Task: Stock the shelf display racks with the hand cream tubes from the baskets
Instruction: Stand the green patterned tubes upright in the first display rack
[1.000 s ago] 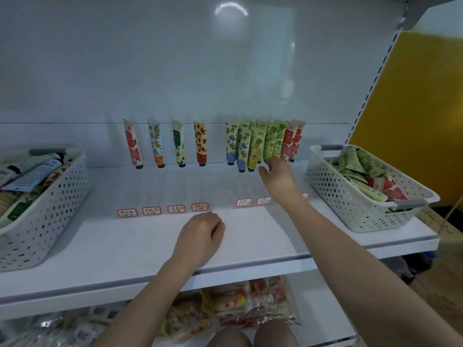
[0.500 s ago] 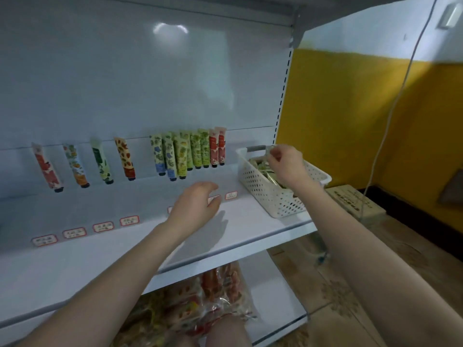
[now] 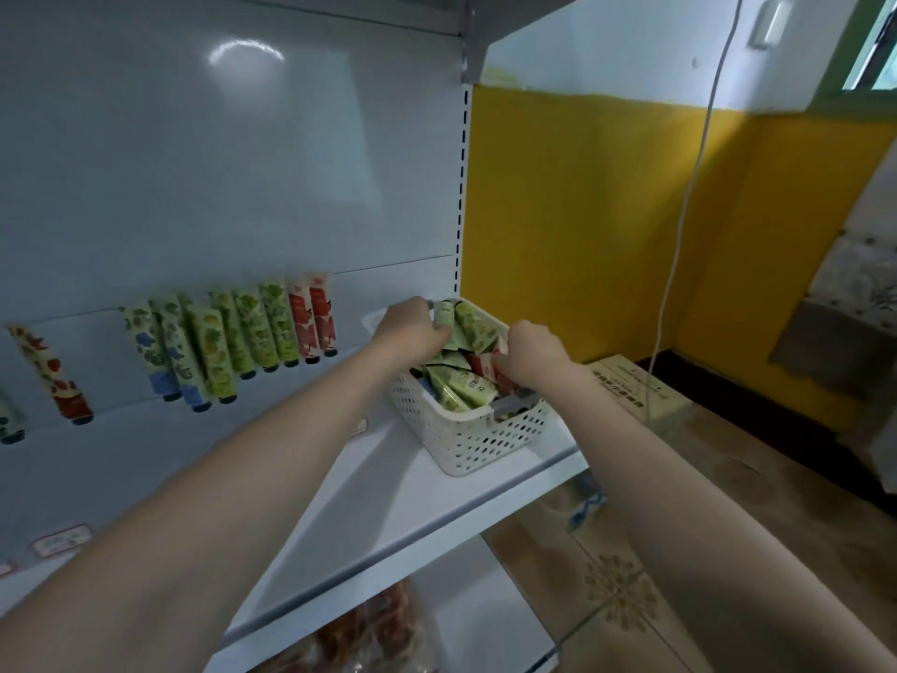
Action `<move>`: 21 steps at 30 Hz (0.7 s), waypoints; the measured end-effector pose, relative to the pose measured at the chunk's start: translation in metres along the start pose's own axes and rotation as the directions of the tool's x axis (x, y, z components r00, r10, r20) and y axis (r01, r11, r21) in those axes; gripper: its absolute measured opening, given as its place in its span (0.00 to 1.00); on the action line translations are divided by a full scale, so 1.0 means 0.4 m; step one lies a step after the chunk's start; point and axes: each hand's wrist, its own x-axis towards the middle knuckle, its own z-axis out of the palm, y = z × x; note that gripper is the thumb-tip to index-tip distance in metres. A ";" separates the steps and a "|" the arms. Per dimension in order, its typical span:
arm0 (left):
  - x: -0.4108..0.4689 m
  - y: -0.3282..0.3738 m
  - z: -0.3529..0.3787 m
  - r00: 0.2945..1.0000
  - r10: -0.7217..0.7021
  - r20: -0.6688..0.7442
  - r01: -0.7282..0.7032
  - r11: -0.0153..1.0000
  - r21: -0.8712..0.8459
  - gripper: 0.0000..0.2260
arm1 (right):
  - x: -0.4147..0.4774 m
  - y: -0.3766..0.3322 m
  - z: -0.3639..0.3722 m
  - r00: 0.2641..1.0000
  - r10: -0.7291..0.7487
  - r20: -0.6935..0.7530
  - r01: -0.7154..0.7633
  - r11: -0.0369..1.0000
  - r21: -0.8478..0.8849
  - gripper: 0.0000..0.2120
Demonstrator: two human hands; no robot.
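My left hand [image 3: 412,327] and right hand [image 3: 534,354] dip into the white perforated basket [image 3: 475,439] at the shelf's [image 3: 412,488] right end. Both sets of fingertips are buried among the hand cream tubes [image 3: 466,386], so I cannot tell if either hand grips one. The tubes lie heaped at mixed angles, a few leaning crimped end up.

Shelf: we see a white shelf [image 3: 388,502] running along a pale back panel.
Right end: we find a white perforated basket [image 3: 475,439] standing on it, near the front corner.
Back: hand cream tubes [image 3: 233,342] stand caps down in a close row; we see a red-patterned tube [image 3: 51,376] apart to the left.
Front left: small red-bordered price labels [image 3: 60,539], too blurred for us to read.
Below: we make out a lower shelf [image 3: 466,619] carrying orange packets [image 3: 373,633].
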 end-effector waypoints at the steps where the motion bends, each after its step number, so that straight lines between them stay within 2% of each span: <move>1: 0.022 0.005 0.012 1.000 -0.016 0.018 0.016 1.000 0.007 0.08 | 0.007 0.001 0.002 1.000 -0.015 0.001 0.015 0.999 -0.041 0.11; 2: 0.043 0.007 0.024 0.999 -0.027 0.028 0.027 1.000 0.007 0.07 | 0.013 0.002 0.003 0.999 -0.032 -0.003 0.032 0.996 -0.081 0.10; 6: 0.101 0.008 0.066 0.996 -0.066 0.054 0.065 0.998 0.008 0.18 | 0.033 0.005 0.021 0.996 -0.078 -0.040 0.069 0.978 -0.199 0.10; 9: 0.134 -0.001 0.088 0.994 -0.079 0.070 0.078 0.997 0.018 0.13 | 0.046 0.014 0.044 0.992 -0.091 -0.082 0.064 0.958 -0.281 0.14; 11: 0.156 -0.007 0.097 0.995 -0.075 0.072 0.074 0.997 0.028 0.09 | 0.049 0.019 0.048 0.991 -0.104 -0.083 0.076 0.954 -0.290 0.12; 14: 0.177 -0.008 0.100 0.995 -0.048 0.086 0.041 0.996 0.084 0.10 | 0.047 0.023 0.045 0.987 -0.140 -0.083 0.109 0.947 -0.302 0.08; 17: 0.183 0.003 0.092 0.993 -0.053 0.108 0.042 0.994 0.104 0.09 | 0.039 0.021 0.039 0.986 -0.150 -0.071 0.121 0.943 -0.309 0.13; 19: 0.190 0.000 0.086 0.988 -0.094 0.121 0.085 0.993 0.078 0.13 | 0.032 0.019 0.035 0.987 -0.147 -0.059 0.123 0.947 -0.295 0.15; 21: 0.200 -0.011 0.082 0.975 -0.169 0.143 0.173 0.985 -0.014 0.22 | 0.029 0.018 0.032 0.988 -0.145 -0.052 0.125 0.952 -0.280 0.13</move>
